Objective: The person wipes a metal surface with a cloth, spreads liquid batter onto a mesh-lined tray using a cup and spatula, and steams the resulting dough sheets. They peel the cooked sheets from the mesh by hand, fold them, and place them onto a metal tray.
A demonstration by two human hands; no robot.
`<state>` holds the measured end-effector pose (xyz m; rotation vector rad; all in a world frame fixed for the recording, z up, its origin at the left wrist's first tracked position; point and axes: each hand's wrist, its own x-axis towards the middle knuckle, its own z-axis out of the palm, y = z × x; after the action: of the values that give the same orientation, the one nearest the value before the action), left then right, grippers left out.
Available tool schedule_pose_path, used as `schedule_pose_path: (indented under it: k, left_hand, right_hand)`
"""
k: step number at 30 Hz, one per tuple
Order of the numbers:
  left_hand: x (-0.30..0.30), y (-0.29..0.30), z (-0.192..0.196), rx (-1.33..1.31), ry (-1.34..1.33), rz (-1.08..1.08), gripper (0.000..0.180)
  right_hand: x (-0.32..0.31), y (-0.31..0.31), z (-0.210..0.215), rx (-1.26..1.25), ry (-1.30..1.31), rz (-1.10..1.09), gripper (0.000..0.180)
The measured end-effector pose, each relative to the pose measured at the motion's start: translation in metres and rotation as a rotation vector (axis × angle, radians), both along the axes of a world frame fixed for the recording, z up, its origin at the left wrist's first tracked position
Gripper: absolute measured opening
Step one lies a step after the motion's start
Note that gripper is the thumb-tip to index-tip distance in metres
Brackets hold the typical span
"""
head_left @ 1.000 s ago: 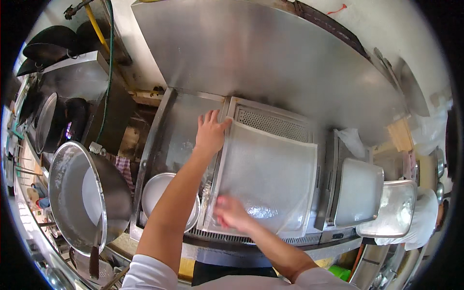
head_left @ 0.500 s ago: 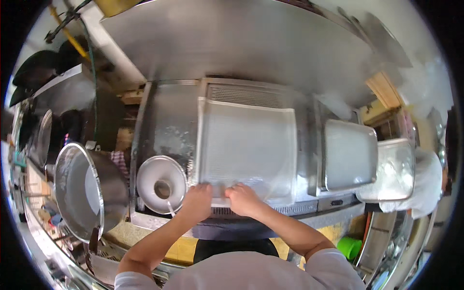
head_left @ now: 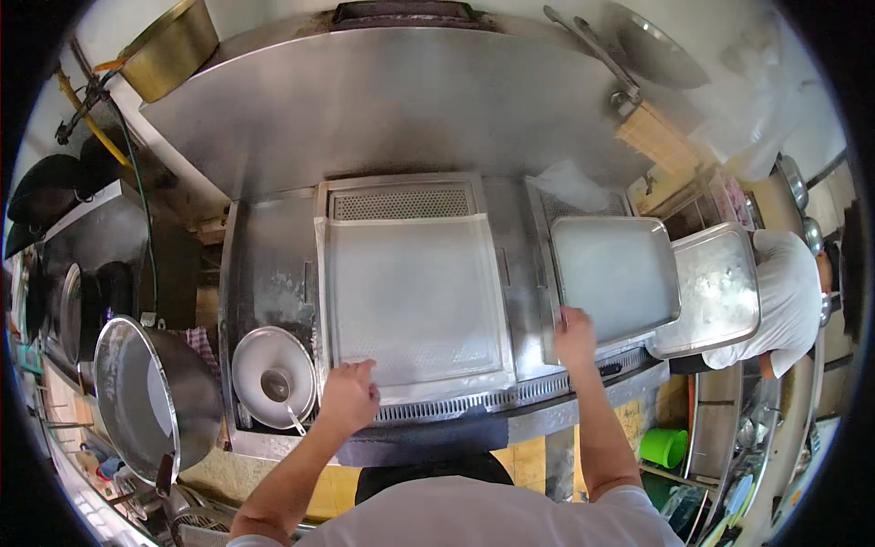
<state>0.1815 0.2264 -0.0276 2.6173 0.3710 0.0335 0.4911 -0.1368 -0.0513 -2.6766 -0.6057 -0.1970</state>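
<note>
white cloth (head_left: 410, 301) | flat over steamer | metal tray (head_left: 615, 273) | flat, right, slightly tilted

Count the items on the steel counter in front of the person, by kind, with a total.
Cloth-covered steaming tray: 1, left hand at its near corner
Flat rectangular metal trays: 2, one under the right hand, one farther right
Round white bowl with ladle: 1
Total: 4
</note>
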Motion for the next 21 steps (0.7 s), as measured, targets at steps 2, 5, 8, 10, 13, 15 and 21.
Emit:
schedule_pose_path:
  k: [2,5,8,10,13,15,21]
  left_hand:
    - [0.017,-0.021,0.0,-0.047,-0.058,-0.019,0.039]
    - [0.037,-0.052,0.002,-0.13,-0.151,-0.006,0.034]
    - [0.048,-0.074,0.005,-0.193,-0.176,0.024,0.032]
    - [0.05,-0.082,0.003,-0.203,-0.195,0.047,0.03]
    - [0.044,-0.088,0.0,-0.218,-0.168,0.08,0.028]
    - [0.041,-0.09,0.0,-0.207,-0.178,0.076,0.028]
    - [0.004,-0.091,-0.005,-0.208,-0.154,0.199,0.027]
  right_hand:
    - [0.035,-0.038,-0.02,-0.265,-0.08,-0.139,0.034]
    - [0.055,-0.036,-0.013,-0.417,0.373,-0.265,0.04]
    - [0.071,0.007,0.007,-0.262,0.202,-0.167,0.033]
    - [0.081,0.064,0.025,0.032,0.068,-0.028,0.029]
    - [0.104,0.15,0.017,0.279,0.131,0.086,0.041]
    - [0.139,0.185,-0.025,0.21,0.064,0.093,0.054]
    - [0.16,0.243,-0.052,-0.068,0.143,0.083,0.074]
